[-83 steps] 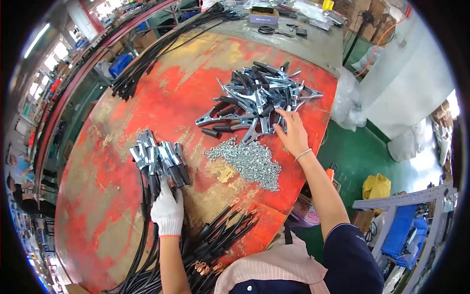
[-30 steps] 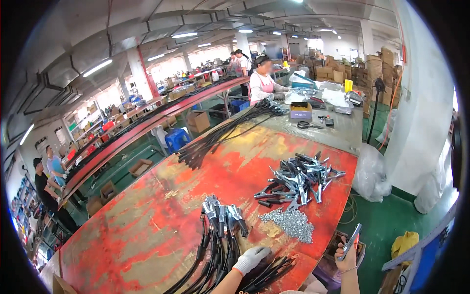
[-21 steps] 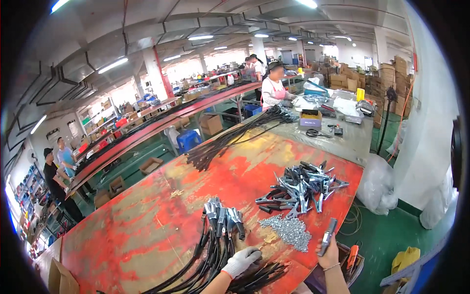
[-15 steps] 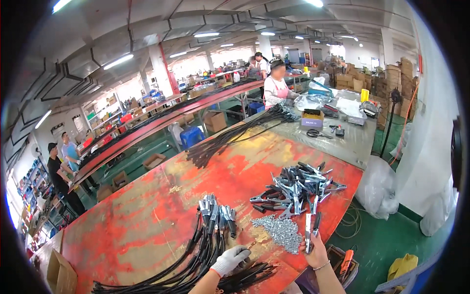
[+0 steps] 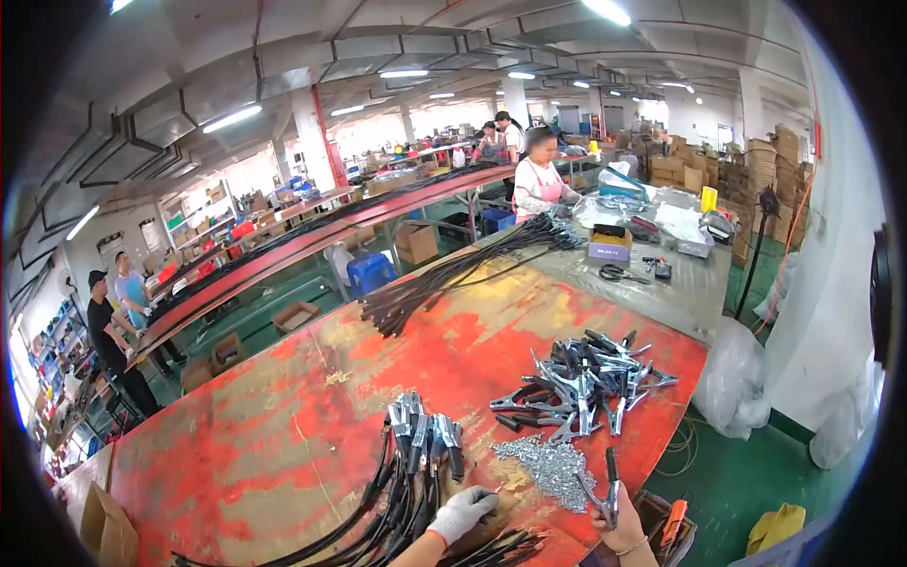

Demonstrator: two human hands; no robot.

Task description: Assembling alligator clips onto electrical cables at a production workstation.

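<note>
My right hand (image 5: 621, 531) grips a metal spring clamp (image 5: 610, 496) with a dark handle, at the table's near right. My left hand (image 5: 466, 513), in a white glove, has its fingers curled; what it pinches, if anything, is hidden. Just below it lie loose black cables (image 5: 505, 550) with coppery ends. Left of the glove, a bundle of black cables with clamps attached (image 5: 416, 437) curves toward the near edge. Small silvery metal parts (image 5: 548, 470) form a heap beside the right hand. Behind them, more clamps (image 5: 586, 383) are piled up.
The worn red table (image 5: 255, 425) runs to a grey worktop (image 5: 685, 298), where a small box (image 5: 609, 244) and scissors (image 5: 624, 274) lie. Black cables (image 5: 453, 274) lie at the far edge. Beyond, a co-worker (image 5: 540, 184) stands. An open carton (image 5: 106, 529) is at the near left.
My right hand is lower in the picture, and the clamp in it has turned so that its two sides spread apart. My left hand has shifted slightly right and down.
</note>
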